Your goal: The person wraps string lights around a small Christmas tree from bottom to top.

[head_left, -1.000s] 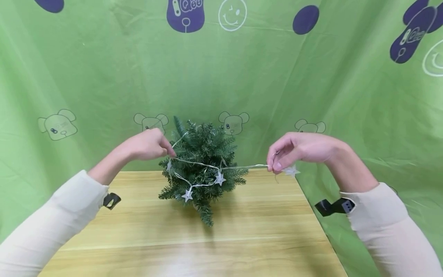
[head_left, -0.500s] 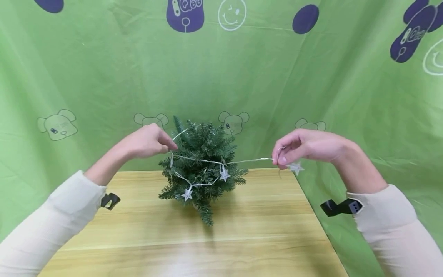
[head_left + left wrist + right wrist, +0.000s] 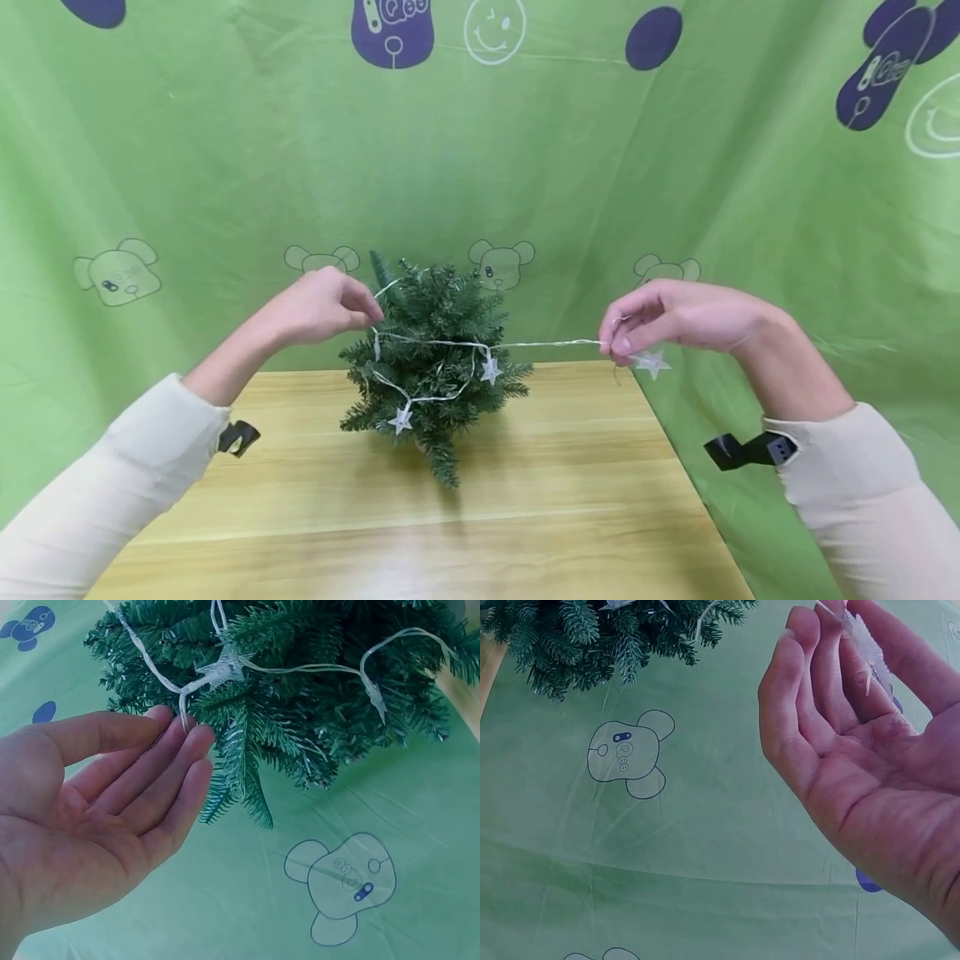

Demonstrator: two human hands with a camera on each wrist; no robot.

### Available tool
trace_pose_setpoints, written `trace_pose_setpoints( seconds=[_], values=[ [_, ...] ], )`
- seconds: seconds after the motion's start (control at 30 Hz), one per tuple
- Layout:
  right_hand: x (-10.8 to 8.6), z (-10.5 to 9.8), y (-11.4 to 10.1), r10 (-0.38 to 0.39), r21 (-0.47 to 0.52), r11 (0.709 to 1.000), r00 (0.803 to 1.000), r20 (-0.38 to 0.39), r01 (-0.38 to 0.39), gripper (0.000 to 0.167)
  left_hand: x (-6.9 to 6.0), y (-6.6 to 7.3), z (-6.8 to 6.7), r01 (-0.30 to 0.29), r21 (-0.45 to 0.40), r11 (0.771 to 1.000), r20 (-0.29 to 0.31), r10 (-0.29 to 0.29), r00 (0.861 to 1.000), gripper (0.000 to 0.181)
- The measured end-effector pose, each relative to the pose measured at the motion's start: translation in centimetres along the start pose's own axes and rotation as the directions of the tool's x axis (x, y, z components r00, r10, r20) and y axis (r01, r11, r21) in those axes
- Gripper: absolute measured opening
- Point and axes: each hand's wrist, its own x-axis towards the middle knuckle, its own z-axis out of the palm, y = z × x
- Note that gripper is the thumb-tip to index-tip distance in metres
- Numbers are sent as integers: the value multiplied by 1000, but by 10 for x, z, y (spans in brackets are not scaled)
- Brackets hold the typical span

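Note:
A small artificial Christmas tree (image 3: 450, 312) stands on the wooden table. A star string light (image 3: 551, 342) runs across its front, with clear stars hanging at the lower left (image 3: 401, 418) and right of the middle (image 3: 491, 369). At the tree's left side my left hand (image 3: 318, 307) pinches the wire; the left wrist view shows the wire (image 3: 185, 712) at the fingertips. Out to the right, my right hand (image 3: 686, 317) pinches the wire between thumb and fingers. A star (image 3: 653, 363) dangles below that hand, and the wire between both hands is nearly straight.
The table (image 3: 360, 517) spreads in front of the tree, its right edge running below the right hand. A green cloth (image 3: 525, 150) with printed figures hangs behind and at the sides. Black straps (image 3: 750, 450) show at both cuffs.
My right hand has moved right and slightly up, drawing the wire straighter. The star right of the tree's middle has risen and shifted right. My left hand has risen slightly.

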Motion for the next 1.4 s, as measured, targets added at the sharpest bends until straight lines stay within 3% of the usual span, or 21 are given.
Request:
trace_pose_setpoints(
  seconds=[0.2, 0.47, 0.8, 1.1, 1.4],
  values=[
    [4, 0, -2, 6, -17, 1000, 1000, 5, -6, 16, 5, -9, 9, 28, -7, 1000, -84, -28, 996, 12],
    [13, 3, -5, 19, -8, 1000, 1000, 6, -19, 15, 10, -19, 15, 37, -8, 999, -157, -38, 987, 15],
    [15, 4, -6, 30, 22, 999, 1000, 4, -30, 15, 8, -23, 20, 35, -26, 999, -113, -38, 993, 13],
    [15, 5, -4, 31, 23, 999, 1000, 3, -31, 15, 11, -24, 31, -4, -34, 999, -151, -1, 988, 26],
    [13, 2, -2, 45, 32, 999, 998, -36, -44, 15, 4, -12, 13, 19, -55, 998, -173, -28, 984, 33]
  ],
)
